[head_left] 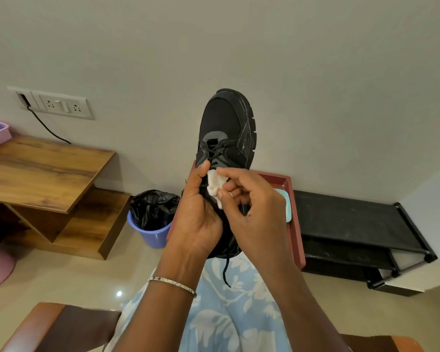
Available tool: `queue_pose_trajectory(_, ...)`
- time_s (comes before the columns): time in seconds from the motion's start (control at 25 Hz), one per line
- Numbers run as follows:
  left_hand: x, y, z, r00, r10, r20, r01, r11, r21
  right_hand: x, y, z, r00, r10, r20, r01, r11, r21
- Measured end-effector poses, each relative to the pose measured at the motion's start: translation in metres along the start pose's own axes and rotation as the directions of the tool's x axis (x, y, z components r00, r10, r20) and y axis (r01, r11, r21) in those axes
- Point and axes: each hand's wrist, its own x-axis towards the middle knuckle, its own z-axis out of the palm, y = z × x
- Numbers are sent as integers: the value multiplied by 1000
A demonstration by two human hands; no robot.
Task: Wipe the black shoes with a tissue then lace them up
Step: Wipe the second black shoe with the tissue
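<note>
Okay, left hand (197, 214) is gripping the black shoe (226, 128) toe-up, fingers curled round it; right hand (249, 212) is pinching a white tissue (215, 186) against the laces (214, 151).

One feed on my end: a wide-angle camera on the person's head, facing forward and down. Both forearms enter from the bottom edge, very near the lens. Frame centre sits almost on the white crumpled tissue (215, 190) pinched by the right hand (254, 212). The left hand (196, 214) beside it grips the black lace-up sports shoe with a chunky sole (226, 128), toe pointing away up-frame. Lap in pale blue floral cloth (226, 313) fills bottom centre. Further off: brown wooden stepped table (43, 171) at left, low black shelf rack (353, 219) at right. Plain cream wall (239, 47) faces the lens, filling the upper half.
</note>
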Motion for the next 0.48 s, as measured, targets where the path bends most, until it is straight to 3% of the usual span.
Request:
queue_pose_trajectory(0.24, 1, 13, -6, 992, 122, 19, -119, 987, -106, -19, 18, -22, 971, 146, 191, -153, 988, 21)
queue_pose_trajectory(0.48, -2, -2, 0, 999, 29, 13, -29, 999, -41, -7, 3, -6, 998, -63, -5, 63, 996, -61)
